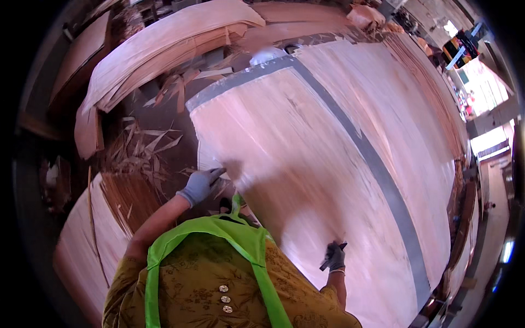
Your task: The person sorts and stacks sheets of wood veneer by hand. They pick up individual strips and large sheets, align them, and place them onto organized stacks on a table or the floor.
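A broad, pale wood veneer sheet point(295, 158) lies in front of me, its surface streaked along the grain. My left hand point(201, 185), in a light grey glove with dark fingertips, is at the sheet's left edge. Its fingers stretch toward that edge; whether they touch it I cannot tell. Over the near right part of the sheet, my right hand point(334, 257) wears a dark grey glove. It is closed around a small dark tool point(343, 245), knife-like in shape, whose ends stick out on both sides of the fist.
A grey band point(377, 164) runs along the sheet's far and right sides. Beyond it lie more veneer sheets point(383, 93). Stacked veneer point(164, 41) stands far left, another stack point(90, 240) near left. Torn wood scraps point(142, 147) litter the floor between them.
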`<state>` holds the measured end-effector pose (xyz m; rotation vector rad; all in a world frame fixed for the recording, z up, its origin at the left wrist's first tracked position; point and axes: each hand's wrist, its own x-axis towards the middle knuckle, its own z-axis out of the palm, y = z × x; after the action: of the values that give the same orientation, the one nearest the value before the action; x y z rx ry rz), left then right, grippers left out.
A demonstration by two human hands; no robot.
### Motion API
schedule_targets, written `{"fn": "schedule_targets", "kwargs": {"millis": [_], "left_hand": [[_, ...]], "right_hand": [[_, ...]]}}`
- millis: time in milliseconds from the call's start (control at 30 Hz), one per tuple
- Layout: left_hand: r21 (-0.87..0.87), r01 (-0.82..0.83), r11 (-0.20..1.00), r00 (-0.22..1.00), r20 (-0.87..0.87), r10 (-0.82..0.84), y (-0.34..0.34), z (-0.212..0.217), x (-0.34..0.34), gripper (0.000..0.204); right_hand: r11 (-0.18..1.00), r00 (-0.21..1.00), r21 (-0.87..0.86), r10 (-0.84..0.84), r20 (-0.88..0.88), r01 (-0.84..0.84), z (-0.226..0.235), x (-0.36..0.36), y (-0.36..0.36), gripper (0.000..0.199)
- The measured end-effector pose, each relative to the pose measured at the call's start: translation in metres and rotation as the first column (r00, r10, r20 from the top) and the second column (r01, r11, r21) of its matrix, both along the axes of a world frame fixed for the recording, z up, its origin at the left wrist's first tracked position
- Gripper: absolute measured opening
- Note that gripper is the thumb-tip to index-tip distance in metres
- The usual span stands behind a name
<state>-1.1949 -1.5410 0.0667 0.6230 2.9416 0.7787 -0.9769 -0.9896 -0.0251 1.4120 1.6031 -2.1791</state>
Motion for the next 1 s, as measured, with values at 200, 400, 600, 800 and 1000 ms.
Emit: {"fn": "schedule_targets", "kwargs": {"millis": [200, 400, 600, 800, 1000], "left_hand": [[-0.046, 0.267, 0.963, 0.955, -0.122, -0.271, -0.019, -0.017, -0.141, 0.031], [-0.161, 0.375, 0.913, 0.902, -0.163, -0.399, -0.055, -0.040, -0.259, 0.034], [-0.177, 0.652, 0.737, 0.716, -0.176, -0.675, -0.077, -0.066, -0.329, 0.034], [-0.149, 0.828, 0.540, 0.500, -0.240, -0.832, -0.071, -0.048, -0.355, 0.036], [-0.231, 0.801, 0.553, 0.452, -0.372, -0.810, -0.082, -0.049, -0.364, 0.037]], "right_hand": [[0.774, 0.919, 0.617, -0.334, 0.211, 0.140, 0.011, -0.026, -0.053, 0.029], [0.613, 0.877, 0.702, -0.479, -0.034, 0.362, 0.014, -0.024, -0.164, 0.013], [0.554, 0.694, 0.821, -0.646, 0.317, 0.140, -0.037, 0.090, -0.364, 0.029], [0.426, 0.405, 0.782, -0.881, 0.244, 0.455, 0.037, 0.142, -0.617, 0.042], [0.480, -0.348, 0.840, -0.765, 0.543, 0.254, 0.110, 0.094, -0.782, 0.032]]}}
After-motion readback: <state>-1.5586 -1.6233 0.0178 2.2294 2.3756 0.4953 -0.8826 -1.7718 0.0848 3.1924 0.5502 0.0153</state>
